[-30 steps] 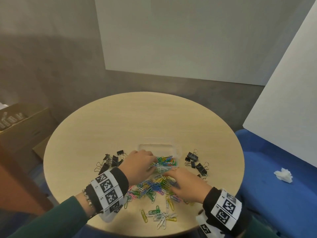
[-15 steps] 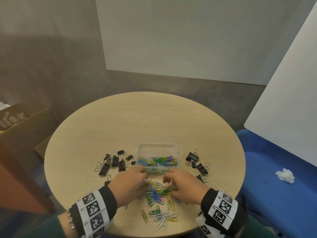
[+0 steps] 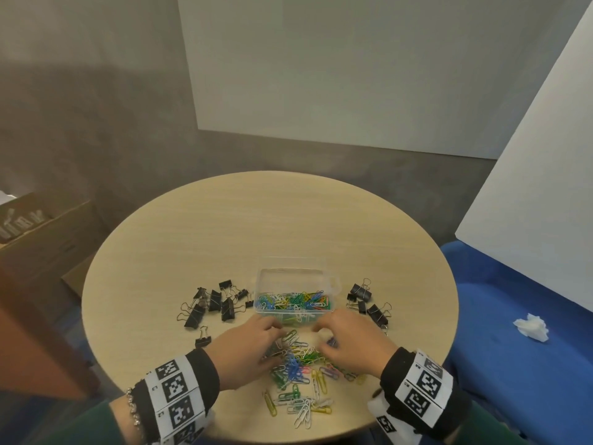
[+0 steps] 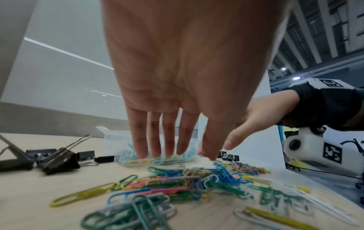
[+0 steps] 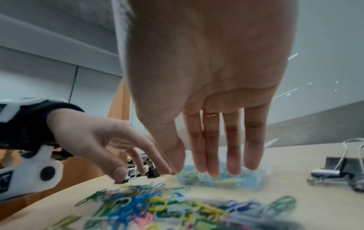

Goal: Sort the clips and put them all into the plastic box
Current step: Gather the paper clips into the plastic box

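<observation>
No words, brands or numbers can be read. The only signs are black-and-white square code markers on the left wristband (image 3: 173, 393) and the right wristband (image 3: 423, 390); tiny characters beside them are too small to tell.

The clear plastic box (image 3: 295, 295) sits open in the lower middle of the frame, already partly full of coloured paper clips. A loose pile of paper clips (image 3: 296, 377) in blue, green, yellow, pink and white lies just below it. Black binder clips (image 3: 211, 305) sit left of the box, another bunch (image 3: 367, 300) to its right.
</observation>
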Tool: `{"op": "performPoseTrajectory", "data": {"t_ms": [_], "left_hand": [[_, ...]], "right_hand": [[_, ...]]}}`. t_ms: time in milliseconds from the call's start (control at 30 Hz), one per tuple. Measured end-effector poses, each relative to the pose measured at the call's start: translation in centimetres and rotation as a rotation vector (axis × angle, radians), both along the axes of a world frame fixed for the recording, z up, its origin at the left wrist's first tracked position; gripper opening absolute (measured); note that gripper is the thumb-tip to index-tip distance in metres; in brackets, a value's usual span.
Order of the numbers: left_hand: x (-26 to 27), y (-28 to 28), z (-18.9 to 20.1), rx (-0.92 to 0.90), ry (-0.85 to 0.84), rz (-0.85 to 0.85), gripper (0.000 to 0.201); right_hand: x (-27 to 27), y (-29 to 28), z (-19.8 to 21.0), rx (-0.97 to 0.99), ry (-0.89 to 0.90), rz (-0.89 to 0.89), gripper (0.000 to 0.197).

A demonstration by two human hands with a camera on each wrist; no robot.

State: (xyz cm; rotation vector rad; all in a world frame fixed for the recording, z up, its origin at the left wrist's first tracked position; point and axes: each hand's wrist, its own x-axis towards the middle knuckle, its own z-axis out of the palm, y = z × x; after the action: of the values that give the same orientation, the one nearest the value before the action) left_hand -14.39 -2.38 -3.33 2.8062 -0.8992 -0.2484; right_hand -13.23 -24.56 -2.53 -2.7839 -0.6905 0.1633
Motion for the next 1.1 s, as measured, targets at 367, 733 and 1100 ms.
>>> {"op": "performPoseTrajectory", "data": {"t_ms": [367,733,1100], "left_hand": [[0.2,0.2,-0.4,-0.02,0.096,-0.074,0.074],[-0.8,3.6,1.4,0.109,0.183,0.227,0.102],[1.0,1.2,0.4,-0.051,0.322,0.245,0.06]], "right_hand": [[-1.2,-1.4,-0.7,-0.058,0.198,0.028,0.064],[-2.0,-3.5,-0.5,-0.149,0.303,-0.192,0.089],[-0.9,0.7,-1.1,0.019,0.259,-0.092,0.052]]}}
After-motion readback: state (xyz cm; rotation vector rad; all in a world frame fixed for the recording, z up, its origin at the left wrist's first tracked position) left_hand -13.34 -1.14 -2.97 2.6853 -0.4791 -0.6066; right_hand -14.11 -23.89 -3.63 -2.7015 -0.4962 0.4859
